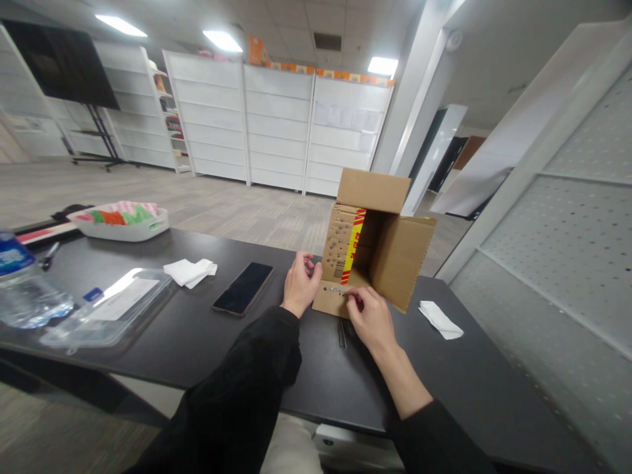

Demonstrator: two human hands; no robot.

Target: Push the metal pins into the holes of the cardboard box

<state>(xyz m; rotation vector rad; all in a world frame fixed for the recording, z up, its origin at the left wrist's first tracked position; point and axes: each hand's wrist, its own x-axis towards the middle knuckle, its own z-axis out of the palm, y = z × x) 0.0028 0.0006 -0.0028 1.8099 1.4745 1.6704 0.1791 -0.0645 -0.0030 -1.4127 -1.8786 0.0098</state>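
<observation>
An open cardboard box (395, 260) stands on the table with its flaps spread and its opening toward me. Several grey round metal heads dot its left flap (330, 240), beside a yellow and red printed strip (353, 247). A row of similar heads runs along the lower flap (330, 304). My right hand (369, 315) pinches at this row's right end; whatever is between its fingertips is too small to make out. My left hand (301, 284) is beside the box's left edge, fingers loosely curled and apart from the thumb, with nothing visible in it. Thin metal rods (342, 334) lie below the flap.
Left of my hands lie a phone (243, 288), white tissues (190, 271), a clear plastic case (116, 308) and a water bottle (32, 289). A white basket (121, 228) stands behind them. Another folded tissue (441, 320) lies right, near a perforated panel (557, 263).
</observation>
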